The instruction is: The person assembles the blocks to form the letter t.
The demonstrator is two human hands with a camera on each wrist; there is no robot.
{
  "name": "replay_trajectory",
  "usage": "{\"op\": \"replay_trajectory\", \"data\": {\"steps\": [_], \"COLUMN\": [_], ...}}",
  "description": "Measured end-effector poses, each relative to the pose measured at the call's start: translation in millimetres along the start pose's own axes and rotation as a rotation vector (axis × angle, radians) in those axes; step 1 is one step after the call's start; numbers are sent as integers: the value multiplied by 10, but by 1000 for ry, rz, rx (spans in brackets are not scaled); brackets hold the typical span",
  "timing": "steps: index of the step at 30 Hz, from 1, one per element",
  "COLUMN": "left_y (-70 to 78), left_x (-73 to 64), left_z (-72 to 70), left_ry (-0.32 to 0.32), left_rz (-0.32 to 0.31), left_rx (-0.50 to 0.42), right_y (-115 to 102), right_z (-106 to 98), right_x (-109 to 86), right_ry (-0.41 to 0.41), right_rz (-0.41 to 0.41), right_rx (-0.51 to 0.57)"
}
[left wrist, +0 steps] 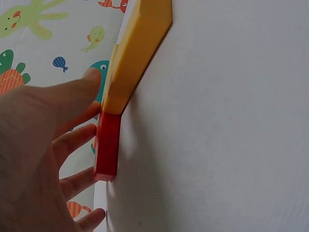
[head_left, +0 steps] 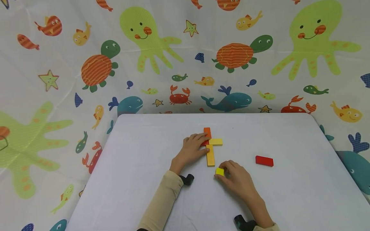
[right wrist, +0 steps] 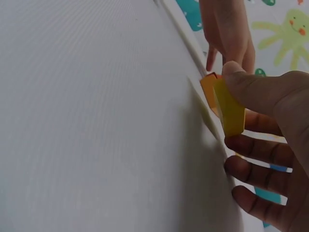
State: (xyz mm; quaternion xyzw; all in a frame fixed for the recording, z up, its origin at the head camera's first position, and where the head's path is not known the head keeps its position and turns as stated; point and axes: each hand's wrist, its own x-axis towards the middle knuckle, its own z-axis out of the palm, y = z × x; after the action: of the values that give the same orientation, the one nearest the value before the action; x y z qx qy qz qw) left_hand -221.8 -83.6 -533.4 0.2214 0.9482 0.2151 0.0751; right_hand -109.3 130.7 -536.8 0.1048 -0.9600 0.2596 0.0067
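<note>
Pinching a yellow block (head_left: 219,172) between thumb and fingers, the right hand (head_left: 236,176) sits just beside the near end of an amber block (head_left: 210,157) on the white table (head_left: 130,160)! Over to the left hand (head_left: 192,147): fingers loosely spread, tips on an orange-red block (head_left: 207,131), thumb by the amber one. The head view lays out the pattern, with a pale yellow bar (head_left: 216,142) poking out crosswise to the right where those two meet, and it alone catches the red block (head_left: 264,161) well apart on the right. Now the left wrist view, and it gives us the side faces: amber and red, end to end, fingers parted along them. From the right wrist, the held block, a mere square from overhead, shows a longer face, the lower fingers fanned out beneath it. Touching the table? Can't tell.
</note>
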Motion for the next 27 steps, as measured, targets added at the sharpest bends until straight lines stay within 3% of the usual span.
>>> {"op": "replay_trajectory", "data": {"steps": [9,27], "left_y": [-14,-42], "left_x": [-2,13], "left_z": [29,65], "left_ry": [27,37], "left_rz": [-2,0], "left_rx": [-17,-8], "right_y": [-60,-59], "right_z": [86,221], "right_x": [53,60], "right_ry": [12,74], "right_rz": [42,43], "right_rx": [5,-5]}}
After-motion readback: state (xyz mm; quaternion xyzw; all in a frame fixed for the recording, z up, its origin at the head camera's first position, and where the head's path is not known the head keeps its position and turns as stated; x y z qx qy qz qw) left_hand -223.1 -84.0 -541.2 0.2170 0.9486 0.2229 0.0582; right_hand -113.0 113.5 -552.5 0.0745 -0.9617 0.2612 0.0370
